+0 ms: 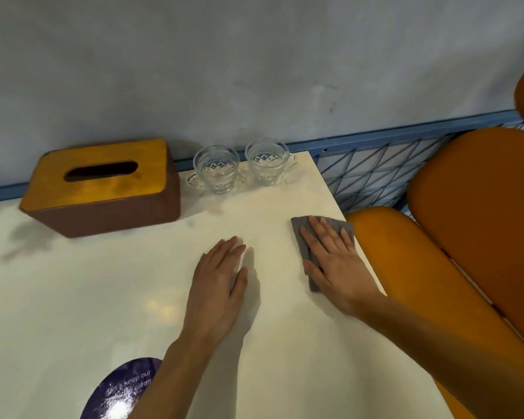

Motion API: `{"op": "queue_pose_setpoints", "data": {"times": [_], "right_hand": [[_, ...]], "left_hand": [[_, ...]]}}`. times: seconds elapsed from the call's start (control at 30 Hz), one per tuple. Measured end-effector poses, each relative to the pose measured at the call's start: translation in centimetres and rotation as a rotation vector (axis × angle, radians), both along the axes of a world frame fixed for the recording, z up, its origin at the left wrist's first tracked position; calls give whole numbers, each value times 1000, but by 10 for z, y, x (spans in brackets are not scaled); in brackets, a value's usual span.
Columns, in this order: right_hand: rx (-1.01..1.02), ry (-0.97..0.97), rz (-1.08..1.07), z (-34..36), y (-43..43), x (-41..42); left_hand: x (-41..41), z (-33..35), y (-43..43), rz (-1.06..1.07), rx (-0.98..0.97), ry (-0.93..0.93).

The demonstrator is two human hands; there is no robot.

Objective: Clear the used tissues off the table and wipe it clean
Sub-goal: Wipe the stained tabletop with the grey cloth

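Observation:
My right hand (333, 261) lies flat, fingers spread, pressing a grey cloth (300, 226) onto the white table (88, 297) close to its right edge. The cloth shows beyond my fingertips and along my thumb side. My left hand (221, 279) rests palm down on the bare tabletop just left of it, fingers together, holding nothing. No tissues are in sight on the table.
A wooden tissue box (103, 186) stands at the back left by the grey wall. Two empty glass cups (217, 169) (268, 161) sit beside it at the back. A purple round sticker (121, 388) lies at the near edge. Orange seats (481, 222) stand right of the table.

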State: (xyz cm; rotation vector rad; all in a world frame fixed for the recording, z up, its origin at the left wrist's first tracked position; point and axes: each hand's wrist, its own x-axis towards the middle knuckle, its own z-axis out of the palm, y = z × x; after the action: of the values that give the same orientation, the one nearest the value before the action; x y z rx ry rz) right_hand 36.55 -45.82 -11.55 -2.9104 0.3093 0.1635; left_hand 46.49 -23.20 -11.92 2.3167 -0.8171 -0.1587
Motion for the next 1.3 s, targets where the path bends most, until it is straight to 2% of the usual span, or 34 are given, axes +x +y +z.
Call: {"op": "queue_pose_setpoints", "data": {"times": [0.13,0.2,0.3,0.37,0.43,0.8,0.93,1.1,1.3], "right_hand": [[28,64,250,6,5,-29],[18,81,301,9,-9,-28],[11,21,77,1,5,-13],[10,-28,-133,-5,41,-1],[-13,-53,-229,-8,80,10],[36,-77,25,-2,274,80],[34,-35,198,-5,332,98],[4,-51,401,-7,304,94],[17,-20,145,-5,232,44]], "left_hand": [[-15,8,9,-20,0,29],[-16,8,25,-26,22,27],[-10,6,61,-5,42,20],[-7,7,82,9,46,23],[-7,10,98,23,39,39],[-3,32,199,265,-159,203],[-5,32,242,384,-195,218],[-6,36,263,332,-129,222],[-22,34,248,233,-118,242]]}}
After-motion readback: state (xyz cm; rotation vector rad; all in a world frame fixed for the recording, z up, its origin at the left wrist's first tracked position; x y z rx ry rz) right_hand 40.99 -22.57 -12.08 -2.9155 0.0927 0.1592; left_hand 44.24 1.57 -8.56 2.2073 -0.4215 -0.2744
